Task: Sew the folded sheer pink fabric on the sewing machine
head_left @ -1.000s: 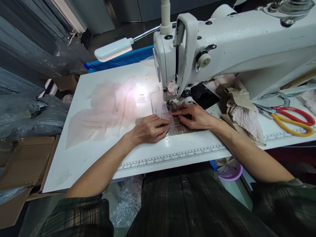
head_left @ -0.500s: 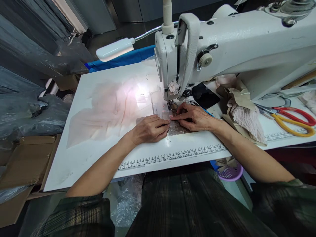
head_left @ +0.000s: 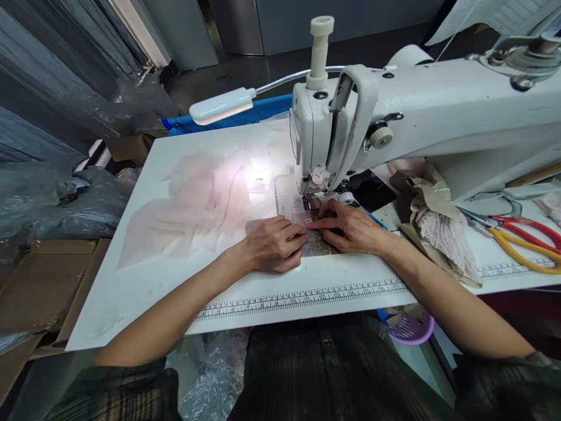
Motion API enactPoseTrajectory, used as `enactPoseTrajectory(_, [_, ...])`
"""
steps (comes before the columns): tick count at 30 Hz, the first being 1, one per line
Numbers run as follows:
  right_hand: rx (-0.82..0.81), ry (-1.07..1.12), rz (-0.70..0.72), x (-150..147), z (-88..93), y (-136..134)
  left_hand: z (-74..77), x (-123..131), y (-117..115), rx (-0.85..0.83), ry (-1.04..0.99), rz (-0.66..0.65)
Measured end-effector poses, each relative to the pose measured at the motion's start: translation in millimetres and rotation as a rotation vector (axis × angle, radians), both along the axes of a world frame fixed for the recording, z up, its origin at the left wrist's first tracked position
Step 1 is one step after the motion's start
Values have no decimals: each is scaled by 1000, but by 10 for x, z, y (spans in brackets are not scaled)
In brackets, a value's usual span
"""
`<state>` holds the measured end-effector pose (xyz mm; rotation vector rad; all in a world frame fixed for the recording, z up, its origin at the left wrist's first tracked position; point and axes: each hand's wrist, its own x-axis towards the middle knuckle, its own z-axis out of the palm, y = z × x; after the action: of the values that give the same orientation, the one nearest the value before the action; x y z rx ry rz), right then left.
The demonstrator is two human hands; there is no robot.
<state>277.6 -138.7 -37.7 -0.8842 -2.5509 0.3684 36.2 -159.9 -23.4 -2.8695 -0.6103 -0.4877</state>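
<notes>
My left hand (head_left: 277, 244) rests on the machine bed with its fingers curled. Thumb and forefinger pinch the near edge of a small sheer pale fabric piece (head_left: 298, 215) with tiny pinkish-red marks. From the other side, my right hand (head_left: 353, 229) lies with its forefinger stretched to that fabric, its other fingers bent apart on the metal plate (head_left: 319, 245). Just beyond the fingertips is the presser foot (head_left: 307, 202) of a white sewing machine (head_left: 324, 111). The fabric's part beneath the foot is hard to make out. Layers of sheer pink fabric (head_left: 193, 199) spread leftward.
Scissors with red and yellow handles (head_left: 521, 234) lie at the right, beside a brown-paper-wrapped lace bundle (head_left: 442, 228). A ruler strip (head_left: 307, 298) runs along the table's front edge. A lamp (head_left: 222, 106) shines over the table. Below hangs a purple basket (head_left: 412, 330); cardboard boxes (head_left: 48, 286) stand left.
The camera view has shifted, so the machine and table sit lower and slightly to the right. My left fingers have curled a little more; my right hand keeps its place beside the foot.
</notes>
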Motion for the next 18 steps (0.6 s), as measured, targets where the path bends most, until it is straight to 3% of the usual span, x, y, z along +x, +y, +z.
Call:
enactPoseTrajectory(12, [-3,-278,-187,-109,57,8,22,-2,121,2,105,52])
enactPoseTrajectory(18, [17,-213,-167,-73,2,-8,13,-10,134,-26,109,74])
